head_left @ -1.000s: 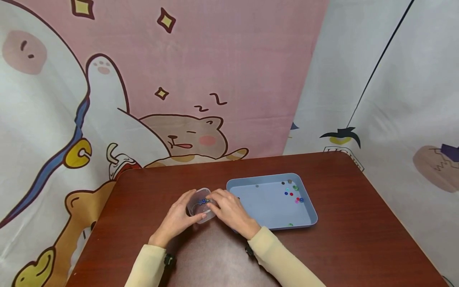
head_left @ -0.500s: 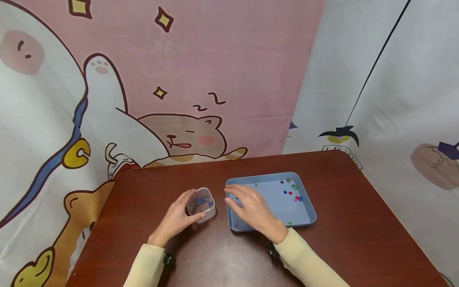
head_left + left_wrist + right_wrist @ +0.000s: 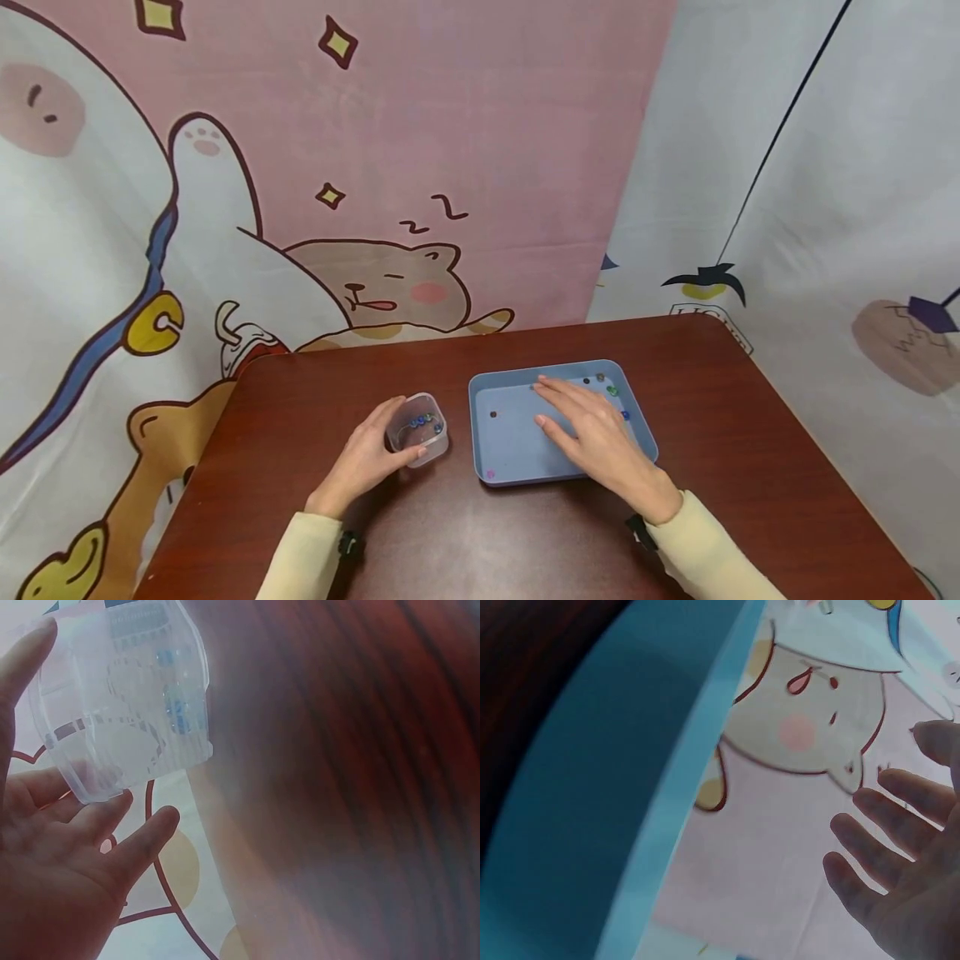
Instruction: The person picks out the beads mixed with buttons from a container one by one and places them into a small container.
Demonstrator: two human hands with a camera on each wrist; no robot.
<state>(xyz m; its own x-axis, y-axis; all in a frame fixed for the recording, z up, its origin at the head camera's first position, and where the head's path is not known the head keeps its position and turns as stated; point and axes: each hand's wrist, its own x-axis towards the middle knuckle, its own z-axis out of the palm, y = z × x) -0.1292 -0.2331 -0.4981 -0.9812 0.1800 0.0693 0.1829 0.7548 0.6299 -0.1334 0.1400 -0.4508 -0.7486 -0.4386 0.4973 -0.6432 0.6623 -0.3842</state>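
A person's left hand (image 3: 363, 458) grips a small clear container (image 3: 435, 452) while the right hand (image 3: 600, 429) hangs over a blue tray (image 3: 517, 454).

Nearest are two pale yellow sleeves (image 3: 303, 554); beyond them, the left thumb and fingers curl round the container's sides, with blue beads (image 3: 421, 420) inside it. The right hand's fingers are extended and apart, holding nothing. Just right of the container on the brown table (image 3: 420, 525), the tray bears a pink bead (image 3: 491, 474) in its near left corner, a dark bead (image 3: 493, 414) farther back and a green bead (image 3: 612, 390) toward the far right. Behind the table hangs a cartoon-printed cloth (image 3: 480, 125).
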